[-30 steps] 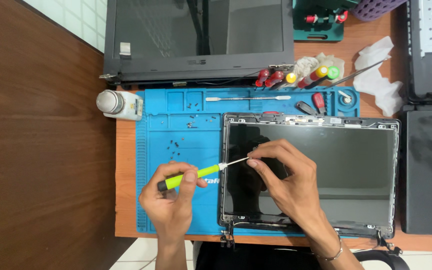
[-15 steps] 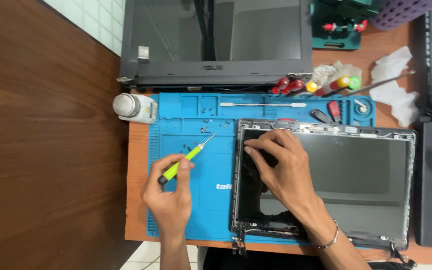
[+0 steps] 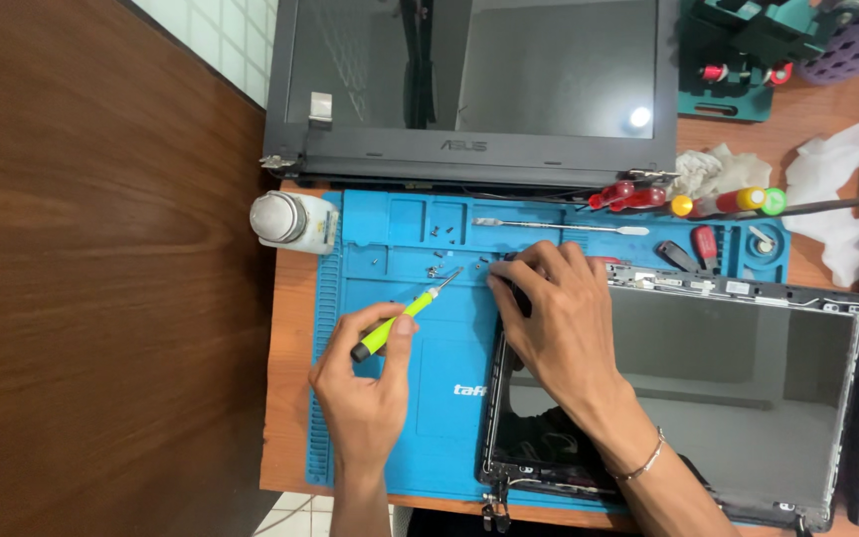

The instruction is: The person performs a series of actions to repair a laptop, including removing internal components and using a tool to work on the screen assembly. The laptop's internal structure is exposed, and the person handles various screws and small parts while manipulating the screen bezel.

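My left hand (image 3: 362,386) holds a yellow-green screwdriver (image 3: 395,325) over the blue work mat (image 3: 420,398), its tip by several small screws (image 3: 439,267) in the mat's upper trays. My right hand (image 3: 549,318) rests on the top left corner of a laptop screen panel (image 3: 738,388) that lies flat on the mat; its fingertips reach onto the mat near the screws. A thin bracelet sits on the right wrist.
A dark laptop lid assembly (image 3: 469,89) lies beyond the mat. A white round bottle (image 3: 285,221) stands at the mat's top left. Red and yellow screwdrivers (image 3: 688,199), a metal spudger (image 3: 559,227), white tissues (image 3: 837,199) and a teal tool holder (image 3: 738,50) lie at the back right.
The screwdriver tip left the panel's left edge and swung up to the screws on the mat. My right hand slid from the panel's middle left to its top left corner.
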